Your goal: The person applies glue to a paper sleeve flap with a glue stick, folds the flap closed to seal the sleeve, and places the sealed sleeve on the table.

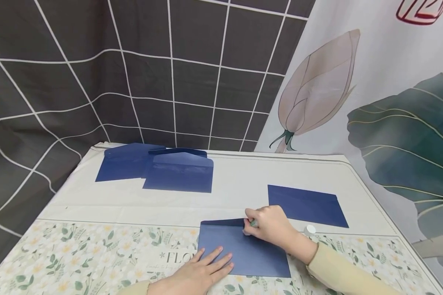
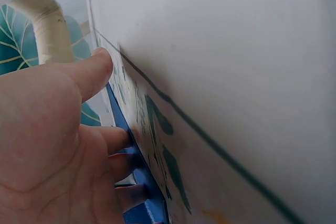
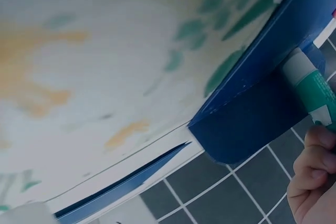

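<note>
A blue envelope [image 1: 251, 256] lies on the table before me, its darker flap [image 1: 221, 222] at the far edge. My left hand [image 1: 203, 272] rests with spread, straight fingers on its near left part. In the left wrist view, that hand's fingers reach over the blue envelope [image 2: 137, 211]. My right hand [image 1: 269, 224] grips a green and white glue stick [image 1: 253, 223] at the flap. The right wrist view shows the glue stick [image 3: 310, 85] with its white end against the blue flap [image 3: 247, 124]. A small white cap [image 1: 310, 230] stands beside my right wrist.
Several blue envelopes [image 1: 181, 174] overlap at the back left of the table. Another blue envelope [image 1: 310, 206] lies beyond my right hand. A floral cloth [image 1: 96, 254] covers the front; a dark gridded curtain [image 1: 151, 82] hangs behind.
</note>
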A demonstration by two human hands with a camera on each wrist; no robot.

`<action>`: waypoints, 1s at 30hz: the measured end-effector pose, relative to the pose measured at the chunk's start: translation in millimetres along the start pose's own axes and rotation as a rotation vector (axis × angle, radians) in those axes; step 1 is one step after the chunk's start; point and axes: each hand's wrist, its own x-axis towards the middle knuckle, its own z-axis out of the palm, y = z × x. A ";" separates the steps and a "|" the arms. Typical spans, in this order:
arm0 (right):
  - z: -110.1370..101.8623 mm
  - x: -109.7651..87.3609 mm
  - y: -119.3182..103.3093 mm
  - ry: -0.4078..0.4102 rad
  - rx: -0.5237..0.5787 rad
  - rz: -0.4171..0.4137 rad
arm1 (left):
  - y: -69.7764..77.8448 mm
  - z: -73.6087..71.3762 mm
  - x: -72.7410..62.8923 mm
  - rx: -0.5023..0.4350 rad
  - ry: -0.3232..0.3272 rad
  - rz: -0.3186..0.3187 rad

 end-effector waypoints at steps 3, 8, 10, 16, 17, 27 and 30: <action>-2.8 -5.0 2.6 -0.017 0.017 0.039 | -0.3 -0.4 0.1 -0.020 -0.001 0.000; -10.2 -12.1 4.8 -0.090 0.063 0.115 | -0.8 -2.0 -0.9 -0.071 -0.007 -0.004; -13.6 -14.0 5.4 -0.120 0.078 0.139 | -1.0 -2.6 -1.3 -0.089 -0.012 -0.006; -20.5 -20.2 9.9 -0.203 0.123 0.240 | -0.7 -3.2 -2.0 -0.094 0.005 0.005; -21.3 -21.5 10.9 -0.211 0.131 0.253 | -0.6 -3.2 -2.0 -0.093 0.008 0.006; -32.8 -37.0 19.1 -0.220 0.070 0.316 | 0.3 -4.1 -1.2 -0.091 0.015 0.015; -35.5 -41.9 20.8 -0.210 0.042 0.319 | 0.6 -3.2 -0.7 -0.075 0.014 0.014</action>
